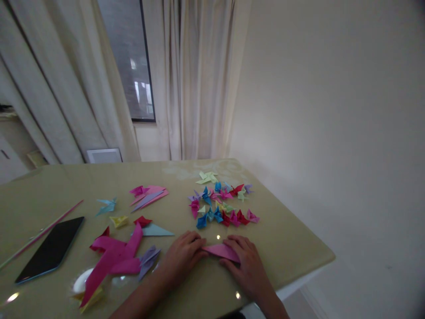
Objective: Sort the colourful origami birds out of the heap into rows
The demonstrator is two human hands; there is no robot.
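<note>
A pink folded paper strip point(223, 251) with pointed ends lies low over the table between my hands. My left hand point(186, 252) has its fingers curled together at the paper's left tip. My right hand point(244, 261) holds the other end, thumb on the near edge and fingers over the far edge. Just beyond them sit several small folded paper cranes point(217, 216) in blue, red, pink and other colours. To the left of my left hand lie a purple folded paper piece point(149, 260) and a large magenta paper pinwheel point(116, 257).
A dark tablet or phone point(53, 248) lies at the left beside a thin pink-and-green stick point(43, 232). Flat pink and purple folded papers point(151, 198) rest farther back. A pale green paper pinwheel point(207, 177) is near the far edge. The wall point(332, 133) runs along the right.
</note>
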